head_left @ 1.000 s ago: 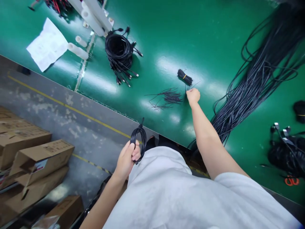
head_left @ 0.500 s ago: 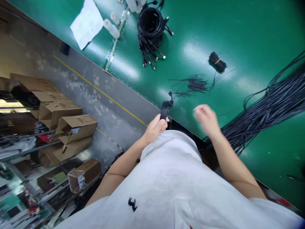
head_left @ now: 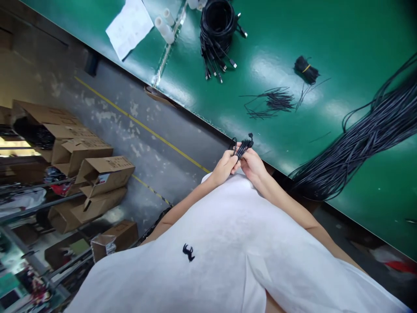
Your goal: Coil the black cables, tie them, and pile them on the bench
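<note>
A small coiled bundle of black cable (head_left: 243,149) is between my two hands, just off the front edge of the green table (head_left: 280,148). My left hand (head_left: 224,167) is closed around its near left end. From the right, my right hand (head_left: 253,164) has its fingers pressed together on the same bundle. A cable connector sticks out past the fingers on the far side. Thin black ties (head_left: 280,100) lie loose on the table beyond the hands. Beside them rests a tie bundle (head_left: 306,70) with a yellow band.
A large coil of black cables (head_left: 218,26) with connectors stands at the back. Long black cables (head_left: 355,143) spread across the table's right side. White paper (head_left: 129,29) and white rolls (head_left: 164,29) are at the back left. Cardboard boxes (head_left: 104,174) stand on shelves at the left.
My right hand has come left from over the table edge and taken hold of the cable bundle. The bundle now lies tilted between both hands. The camera view has shifted.
</note>
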